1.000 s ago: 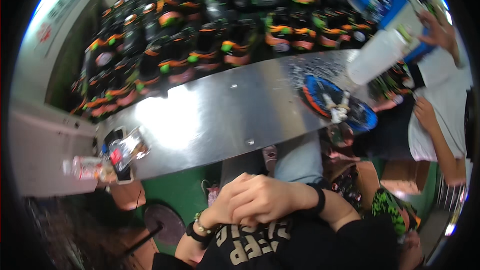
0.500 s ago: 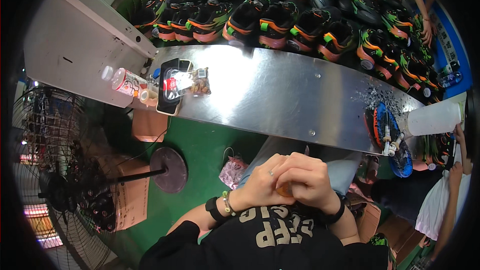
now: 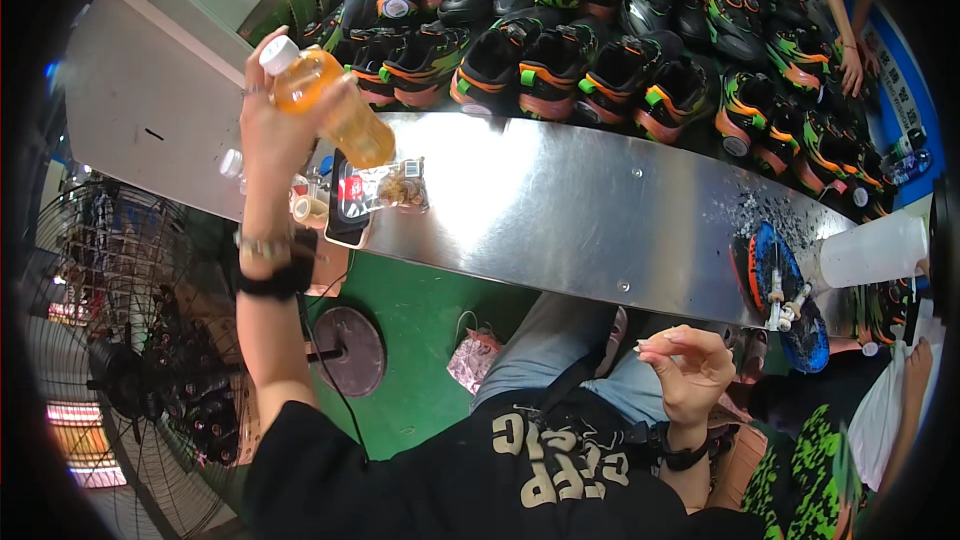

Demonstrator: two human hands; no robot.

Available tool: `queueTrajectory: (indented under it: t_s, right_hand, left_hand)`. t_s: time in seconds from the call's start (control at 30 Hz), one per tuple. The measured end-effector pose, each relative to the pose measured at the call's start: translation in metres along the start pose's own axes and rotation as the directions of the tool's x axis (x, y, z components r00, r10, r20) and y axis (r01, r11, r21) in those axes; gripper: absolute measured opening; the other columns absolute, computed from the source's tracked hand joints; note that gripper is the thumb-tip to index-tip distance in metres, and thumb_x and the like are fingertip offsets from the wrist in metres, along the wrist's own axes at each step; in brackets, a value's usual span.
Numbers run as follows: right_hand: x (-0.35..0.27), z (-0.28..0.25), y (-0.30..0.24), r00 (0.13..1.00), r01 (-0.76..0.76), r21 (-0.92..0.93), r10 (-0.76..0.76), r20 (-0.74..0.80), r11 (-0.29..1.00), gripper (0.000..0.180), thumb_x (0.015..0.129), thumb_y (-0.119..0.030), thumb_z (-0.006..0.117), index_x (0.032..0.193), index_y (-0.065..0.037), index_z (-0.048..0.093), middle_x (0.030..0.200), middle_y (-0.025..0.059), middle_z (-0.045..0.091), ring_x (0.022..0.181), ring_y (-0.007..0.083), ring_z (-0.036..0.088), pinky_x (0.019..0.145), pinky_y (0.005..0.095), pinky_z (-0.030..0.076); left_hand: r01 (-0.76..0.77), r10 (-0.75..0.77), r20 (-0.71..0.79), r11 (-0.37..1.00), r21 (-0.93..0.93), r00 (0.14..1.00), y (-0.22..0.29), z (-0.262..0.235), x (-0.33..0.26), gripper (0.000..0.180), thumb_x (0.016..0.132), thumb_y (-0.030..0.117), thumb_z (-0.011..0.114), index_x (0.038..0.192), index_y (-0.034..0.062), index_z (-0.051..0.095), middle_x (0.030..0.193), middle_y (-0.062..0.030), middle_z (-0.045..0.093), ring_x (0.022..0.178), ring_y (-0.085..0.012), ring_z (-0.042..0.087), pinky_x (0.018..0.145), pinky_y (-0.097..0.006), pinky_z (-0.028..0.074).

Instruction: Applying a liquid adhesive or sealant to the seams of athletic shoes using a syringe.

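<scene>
My left hand (image 3: 275, 125) is raised at the upper left, wrapped round a clear plastic drink bottle (image 3: 345, 120) with a white cap and amber liquid. The bottle is tilted, its cap toward the far left, above the end of the metal table. Over my lap, my right hand (image 3: 688, 372) has its thumb and forefinger in a pinch. A tiny whitish bit shows at the fingertips, too small to name. Below the bottle lie a phone (image 3: 347, 225) and a clear snack packet (image 3: 395, 188), which covers part of the phone.
Rows of black, orange and green shoes (image 3: 545, 60) line the table's far side. On the metal table (image 3: 530, 200), blue-soled shoe parts (image 3: 770, 270) and a white container (image 3: 875, 248) stand at the right. A fan (image 3: 130, 370) is on the left. Another person's hand (image 3: 852, 70) shows far right.
My hands have parted from in front of my chest. The left has swung up and far left with the bottle; the right has moved to the right in a pinch.
</scene>
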State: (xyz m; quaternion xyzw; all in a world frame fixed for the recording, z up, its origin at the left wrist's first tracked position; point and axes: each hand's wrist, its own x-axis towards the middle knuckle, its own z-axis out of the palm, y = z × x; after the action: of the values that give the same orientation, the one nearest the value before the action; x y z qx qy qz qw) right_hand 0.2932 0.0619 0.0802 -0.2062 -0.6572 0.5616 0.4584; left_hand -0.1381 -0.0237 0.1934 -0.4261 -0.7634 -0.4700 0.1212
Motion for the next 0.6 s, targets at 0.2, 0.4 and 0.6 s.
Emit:
queueTrajectory:
  t_s: [0.2,0.4,0.6]
  right_hand:
    - [0.002,0.001,0.002,0.989,-0.139,-0.037,0.141,0.045,0.99,0.034,0.072,0.01,0.076,0.101,0.0,0.062,0.075,0.0127,0.072,0.073,0.0194,0.073,0.073,0.0279,0.055]
    - [0.006,-0.003,0.008,0.986,-0.149,-0.077,0.155,0.066,0.986,0.029,0.071,0.008,0.077,0.096,0.0,0.063,0.074,0.0121,0.072,0.071,0.0192,0.072,0.071,0.0268,0.055]
    - [0.006,-0.003,0.008,0.978,-0.194,-0.073,0.199,0.067,0.978,0.028,0.073,0.007,0.076,0.098,0.0,0.064,0.077,0.0124,0.073,0.073,0.0184,0.072,0.071,0.0265,0.055]
  left_hand:
    - [0.119,-0.12,-0.021,0.913,0.389,0.993,-0.1,-0.004,0.053,0.076,0.064,0.031,0.09,0.127,0.0122,0.051,0.106,-0.0069,0.068,0.098,-0.0161,0.067,0.087,-0.029,0.053]
    - [0.169,-0.173,-0.03,0.886,0.431,0.984,-0.151,-0.005,0.062,0.082,0.059,0.035,0.091,0.121,0.0031,0.049,0.106,-0.0135,0.068,0.098,-0.0235,0.068,0.087,-0.034,0.053]
    - [0.198,-0.158,-0.119,0.785,0.587,0.98,-0.165,-0.005,0.068,0.088,0.058,0.038,0.091,0.125,0.0045,0.043,0.105,-0.0151,0.068,0.097,-0.0305,0.068,0.086,-0.037,0.053]
